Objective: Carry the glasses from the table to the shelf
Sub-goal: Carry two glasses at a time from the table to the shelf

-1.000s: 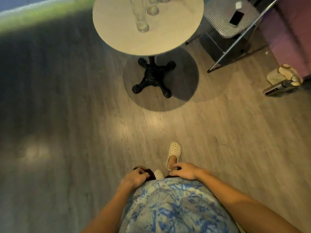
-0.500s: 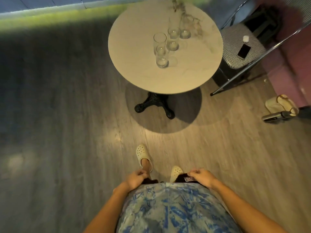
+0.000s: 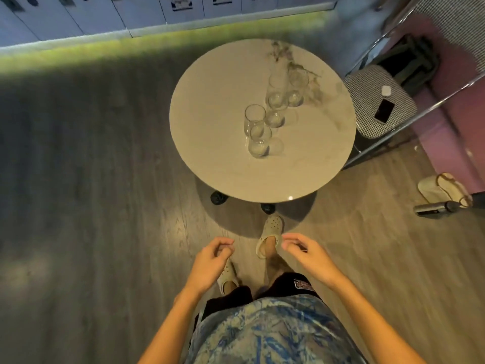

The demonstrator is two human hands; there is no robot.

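glasses [image 3: 273, 114] on table [image 3: 210, 153] | left hand [image 3: 210, 261], right hand [image 3: 304, 254] low, empty | fingers loosely curled

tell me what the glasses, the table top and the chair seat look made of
Glasses: clear glass or maybe clear plastic; the table shows through them. Table top: pale smooth stone, likely marble or an imitation, with dark veining at the far edge and a small glint near the front rim. Chair seat: woven fabric in a black-and-white check.

The person is wearing a blue-and-cream patterned shirt [image 3: 265, 334], black shorts [image 3: 291, 285] with a patch and cream perforated clogs [image 3: 271, 228].
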